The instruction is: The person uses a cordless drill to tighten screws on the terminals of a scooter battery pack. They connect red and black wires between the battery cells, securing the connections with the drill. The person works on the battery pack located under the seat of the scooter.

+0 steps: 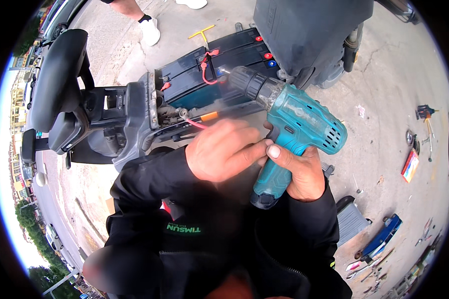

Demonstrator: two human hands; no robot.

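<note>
My right hand [307,174] is closed round the handle of a teal cordless drill [304,114], its thumb near the trigger. The drill's black chuck [254,82] points to the upper left, over a row of black batteries [194,74] in an electric scooter's floor well. Against the drill's handle, my left hand [224,149] has its fingers curled, the tips meeting my right thumb. Whatever they pinch, if anything, is hidden. A pink-red cable with a ring terminal [184,113] runs behind my left hand. Red jumper wires [204,72] link battery terminals.
At the left are the scooter's black seat [60,79] and frame. A dark grey scooter front panel [312,35] stands at the top. A yellow T-handle tool [203,33] stands by the batteries. At right lie a blue tool case [381,236] and scattered tools. Another person's white shoe [150,32] is beyond.
</note>
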